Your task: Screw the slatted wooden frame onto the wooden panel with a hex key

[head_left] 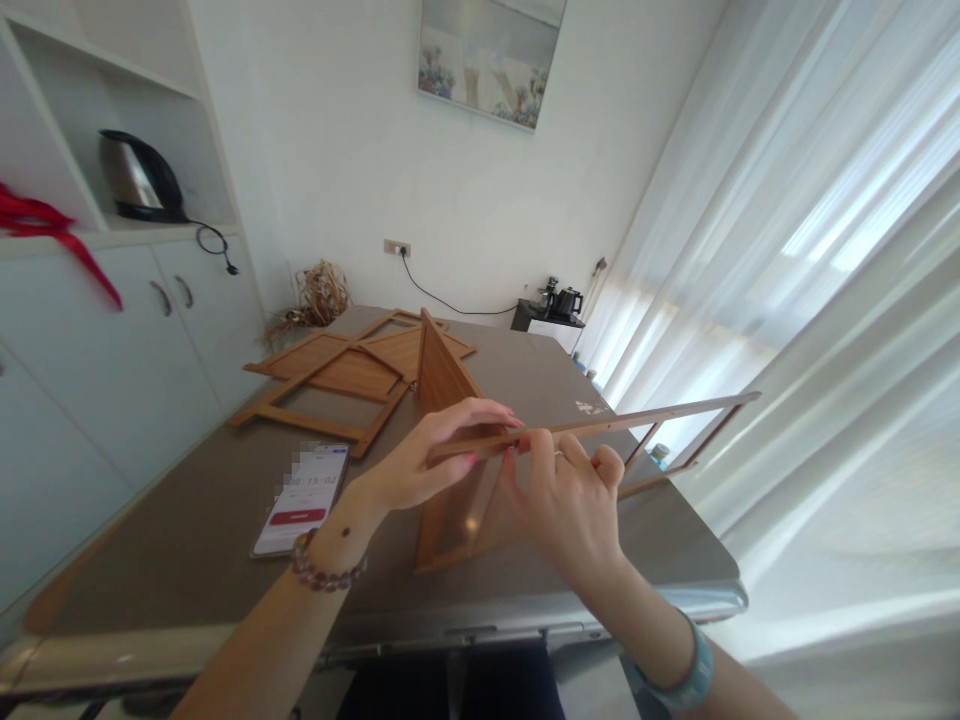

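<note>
My left hand (416,460) is closed around the near end of a narrow wooden frame (667,411), fingers above the bar and thumb below it. That frame stretches off to the right, raised on edge above the table. Close beside it, my right hand (574,505) is pinched at the same bar, thumb and forefinger meeting at its underside. Whatever lies between those fingertips is too small to make out. Behind my left hand a wooden slatted panel (441,368) stands upright, tilted, its lower part reaching toward the table's front.
Several flat wooden frame pieces (315,372) overlap at the table's left rear. A phone (304,510) showing a timer lies left of my left wrist. Dried plants (322,293) sit at the back left corner. The grey table (187,540) has a rounded front edge; curtains (825,400) hang at right.
</note>
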Motion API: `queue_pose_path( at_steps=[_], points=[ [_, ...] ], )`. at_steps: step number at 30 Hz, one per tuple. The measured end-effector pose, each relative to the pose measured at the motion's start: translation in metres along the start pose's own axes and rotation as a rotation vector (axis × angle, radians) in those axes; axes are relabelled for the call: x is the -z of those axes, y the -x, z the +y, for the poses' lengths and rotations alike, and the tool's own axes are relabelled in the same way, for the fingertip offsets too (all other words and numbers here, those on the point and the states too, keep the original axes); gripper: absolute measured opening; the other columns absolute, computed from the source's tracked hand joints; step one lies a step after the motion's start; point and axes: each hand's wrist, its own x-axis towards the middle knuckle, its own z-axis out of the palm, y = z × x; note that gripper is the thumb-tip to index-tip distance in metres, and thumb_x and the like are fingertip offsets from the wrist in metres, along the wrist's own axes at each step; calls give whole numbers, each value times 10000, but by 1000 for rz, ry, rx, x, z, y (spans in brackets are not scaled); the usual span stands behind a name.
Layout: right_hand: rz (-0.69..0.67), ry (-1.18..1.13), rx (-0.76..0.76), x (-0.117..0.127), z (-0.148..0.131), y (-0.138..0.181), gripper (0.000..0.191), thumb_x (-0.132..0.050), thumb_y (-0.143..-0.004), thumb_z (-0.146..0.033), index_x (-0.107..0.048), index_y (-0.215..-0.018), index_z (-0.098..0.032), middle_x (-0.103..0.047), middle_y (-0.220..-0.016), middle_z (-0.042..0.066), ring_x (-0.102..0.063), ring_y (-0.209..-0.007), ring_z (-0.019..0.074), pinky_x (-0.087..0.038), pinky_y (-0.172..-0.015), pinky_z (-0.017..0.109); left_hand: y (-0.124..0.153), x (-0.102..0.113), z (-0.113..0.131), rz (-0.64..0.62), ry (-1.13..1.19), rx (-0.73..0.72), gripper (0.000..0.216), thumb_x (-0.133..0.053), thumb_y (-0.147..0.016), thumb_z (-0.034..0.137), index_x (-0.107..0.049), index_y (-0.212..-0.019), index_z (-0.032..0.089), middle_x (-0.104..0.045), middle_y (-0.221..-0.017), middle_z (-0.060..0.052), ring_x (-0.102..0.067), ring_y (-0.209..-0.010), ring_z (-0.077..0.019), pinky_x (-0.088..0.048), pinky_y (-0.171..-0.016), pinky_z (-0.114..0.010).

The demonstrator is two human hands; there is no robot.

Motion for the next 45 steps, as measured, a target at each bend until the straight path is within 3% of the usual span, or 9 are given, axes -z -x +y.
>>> queue_pose_path(
  at_steps=[11, 19, 27, 31, 35, 45],
  points=[
    [9, 119, 150, -1, 6, -3, 168, -489, -925, -273, -511, -768, -216, -492, -548, -27, -461, -614, 184, -263, -691, 354, 3, -2, 0, -10, 58, 36, 447, -510, -946, 316, -467, -1376, 204, -493, -1410, -139, -493, -1334, -301, -384, -1155, -498],
    [22, 151, 219, 3, 6, -12, 122, -473, -897, -239, -504, -782, -218, -502, -552, -29, -464, -612, 186, -252, -675, 345, 3, -4, 1, 23, 66, 41, 417, -516, -947, 262, -482, -1363, 257, -532, -1392, -104, -519, -1321, -278, -419, -1140, -459],
    [12, 1, 99, 3, 3, -5, 100, -455, -873, -209, -520, -797, -217, -546, -565, -41, -536, -651, 170, -266, -752, 363, -2, -5, 7, 50, 28, -11, 422, -534, -908, 232, -520, -1329, 214, -571, -1347, -109, -537, -1289, -265, -440, -1112, -417],
    [158, -72, 1, 1, 8, 6, 98, -533, -915, -245, -554, -824, -212, -548, -534, -93, -534, -574, 113, -234, -732, 352, -5, -4, 10, 48, -30, -51, 392, -526, -897, 231, -553, -1286, 194, -595, -1313, -106, -518, -1294, -257, -413, -1118, -409],
    [233, -18, 31, -4, 14, 15, 84, -643, -914, -297, -625, -964, -231, -524, -497, -136, -512, -518, 90, -220, -711, 340, -6, -3, 12, 43, -66, -66, 378, -516, -902, 252, -565, -1272, 198, -603, -1300, -101, -521, -1280, -254, -396, -1113, -410],
    [207, -23, 25, -4, 15, 12, 107, -674, -901, -336, -664, -920, -232, -483, -484, -128, -495, -502, 81, -232, -696, 330, -6, -4, 15, 55, -95, -70, 373, -519, -906, 272, -570, -1269, 201, -606, -1309, -100, -524, -1277, -262, -390, -1117, -417]
  ],
)
